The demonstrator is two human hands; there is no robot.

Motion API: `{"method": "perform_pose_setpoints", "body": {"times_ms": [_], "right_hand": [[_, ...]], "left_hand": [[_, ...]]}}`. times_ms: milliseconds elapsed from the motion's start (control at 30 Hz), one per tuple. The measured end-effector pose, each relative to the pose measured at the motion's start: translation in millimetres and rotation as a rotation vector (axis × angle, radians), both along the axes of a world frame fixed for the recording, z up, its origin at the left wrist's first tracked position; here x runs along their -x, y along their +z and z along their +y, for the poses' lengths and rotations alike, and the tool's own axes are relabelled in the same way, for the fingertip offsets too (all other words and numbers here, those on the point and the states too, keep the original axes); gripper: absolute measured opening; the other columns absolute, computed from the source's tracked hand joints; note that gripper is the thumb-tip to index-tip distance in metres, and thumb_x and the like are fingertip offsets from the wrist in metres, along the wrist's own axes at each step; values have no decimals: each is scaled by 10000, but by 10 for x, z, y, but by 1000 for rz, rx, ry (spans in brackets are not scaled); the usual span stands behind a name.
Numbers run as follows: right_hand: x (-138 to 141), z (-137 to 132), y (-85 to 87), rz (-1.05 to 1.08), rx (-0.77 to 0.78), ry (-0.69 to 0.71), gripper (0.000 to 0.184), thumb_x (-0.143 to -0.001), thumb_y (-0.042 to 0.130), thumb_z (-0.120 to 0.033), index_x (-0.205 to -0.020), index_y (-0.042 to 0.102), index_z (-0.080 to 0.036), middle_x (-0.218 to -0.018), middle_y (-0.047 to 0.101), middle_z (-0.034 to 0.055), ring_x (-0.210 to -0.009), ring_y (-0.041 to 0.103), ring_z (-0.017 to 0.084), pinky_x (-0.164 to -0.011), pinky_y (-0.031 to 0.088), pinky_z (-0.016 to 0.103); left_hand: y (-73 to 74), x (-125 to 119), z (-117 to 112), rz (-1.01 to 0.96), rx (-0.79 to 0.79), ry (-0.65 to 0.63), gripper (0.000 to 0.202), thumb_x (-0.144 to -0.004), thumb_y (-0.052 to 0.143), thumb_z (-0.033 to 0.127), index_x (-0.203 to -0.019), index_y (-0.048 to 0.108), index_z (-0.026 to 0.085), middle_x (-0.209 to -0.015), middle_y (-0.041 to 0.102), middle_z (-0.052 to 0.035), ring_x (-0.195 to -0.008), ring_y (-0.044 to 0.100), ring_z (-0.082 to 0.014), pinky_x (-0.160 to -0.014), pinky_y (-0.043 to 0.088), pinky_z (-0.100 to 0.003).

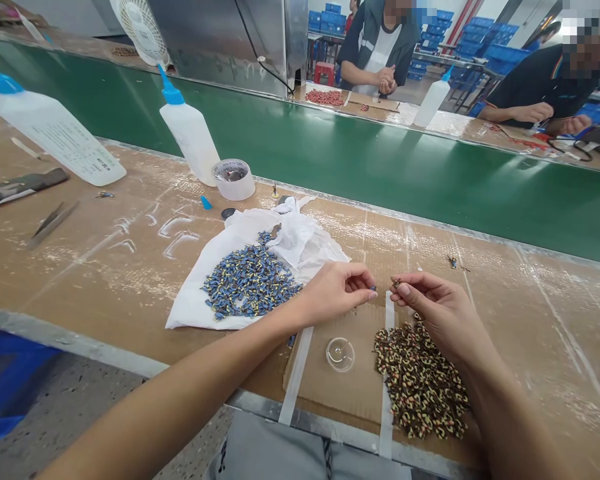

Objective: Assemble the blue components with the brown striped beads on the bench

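While our left hand (337, 288) pinches a small blue piece (373, 289) between thumb and fingertip, our right hand (433, 303) closes thumb and forefinger on a small dark piece (396, 283), the two held tip to tip just above the cardboard mat (355, 387) taped to the bench. Below our right wrist lies a heap of dark, tan-speckled parts (420, 387); a small clear dish (340, 354) sits just beside it. Near our left forearm a white cloth (200, 293) carries a pile of blue parts (250, 281). Farther back stand a squeeze bottle (190, 133) and a tape roll (234, 179) (both near the green conveyor belt (380, 167)), with two other people seated across it.
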State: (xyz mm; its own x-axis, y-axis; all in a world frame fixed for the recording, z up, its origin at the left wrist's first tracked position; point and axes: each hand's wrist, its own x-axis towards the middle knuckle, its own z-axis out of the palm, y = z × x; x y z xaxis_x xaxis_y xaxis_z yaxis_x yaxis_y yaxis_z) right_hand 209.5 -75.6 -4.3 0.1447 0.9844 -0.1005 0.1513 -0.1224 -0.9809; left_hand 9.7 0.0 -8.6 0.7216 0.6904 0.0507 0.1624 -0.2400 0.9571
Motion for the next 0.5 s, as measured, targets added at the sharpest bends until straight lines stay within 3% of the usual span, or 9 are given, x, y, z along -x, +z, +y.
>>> {"method": "perform_pose_setpoints", "body": {"times_ms": [133, 367, 500], "right_hand": [[57, 3, -15, 92, 20, -12, 286, -757, 766, -375, -967, 721, -184, -862, 732, 67, -785, 687, 183, -761, 550, 319], [120, -15, -27, 14, 3, 8, 237, -775, 747, -393, -913, 718, -202, -820, 724, 42, -758, 661, 162, -717, 532, 276], [162, -24, -10, 12, 5, 8, 216, -777, 747, -383, -876, 699, -197, -809, 721, 36, -754, 656, 157, -704, 527, 264]], "left_hand": [[-11, -13, -32, 0, -66, 8, 119, -856, 557, 196, -905, 652, 141, -783, 662, -23, -715, 588, -114, -680, 453, -238], [12, -21, -39, 51, -339, 107, 98, -822, 591, 104, -830, 682, 142, -716, 653, 0, -657, 557, -106, -626, 401, -232], [-1, -23, -38, 56, -411, 116, 73, -828, 616, 117, -806, 682, 139, -701, 644, 8, -647, 548, -101, -634, 393, -234]]}}
